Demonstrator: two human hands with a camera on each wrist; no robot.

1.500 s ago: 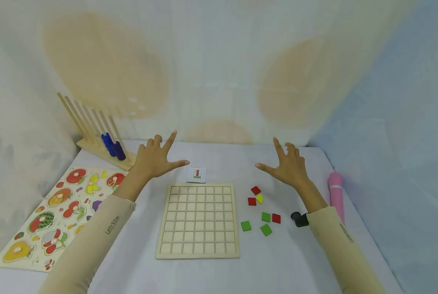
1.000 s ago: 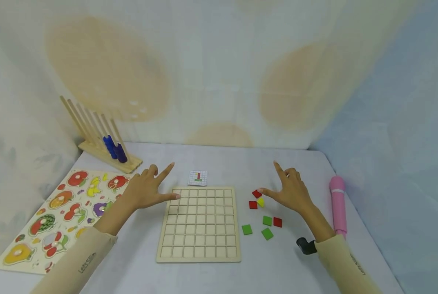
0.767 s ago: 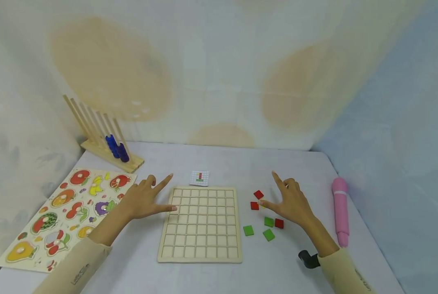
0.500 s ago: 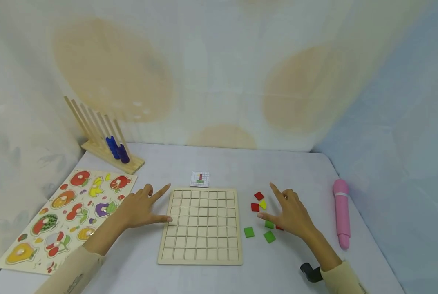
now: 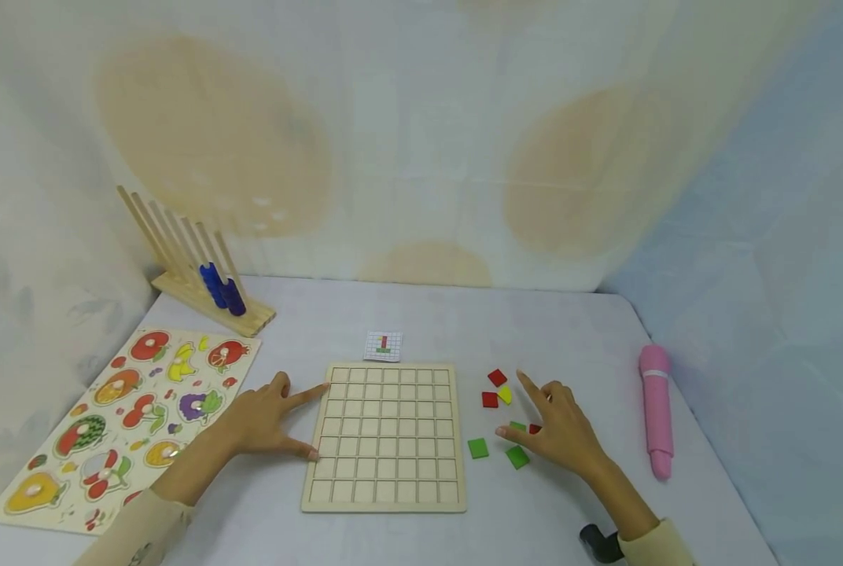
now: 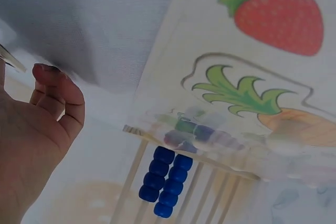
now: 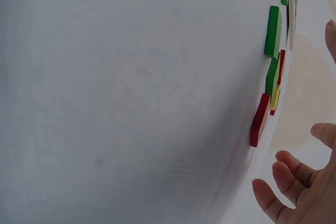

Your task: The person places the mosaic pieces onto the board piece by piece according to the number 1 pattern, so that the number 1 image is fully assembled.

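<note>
My left hand is at the left edge of a wooden grid board, its thumb and forefinger spread wide, tips right at the rim. The board's squares hold nothing. My right hand hovers over the loose tiles with thumb and forefinger apart, holding nothing. Two red tiles and a yellow rounded piece lie beyond its thumb. Green tiles lie nearer, one of them partly covered by the hand, as is a third red tile. The right wrist view shows a red tile edge-on beside the fingers.
Behind the board lies a small pattern card. A fruit puzzle board covers the left side, and a wooden peg stand with blue beads stands behind it. A pink tube lies near the table's right edge.
Both hands have come down and toward the person. The left hand has moved from above the table's back to the board's left edge; the right now hovers over the tiles. Tiles and board stay put.
</note>
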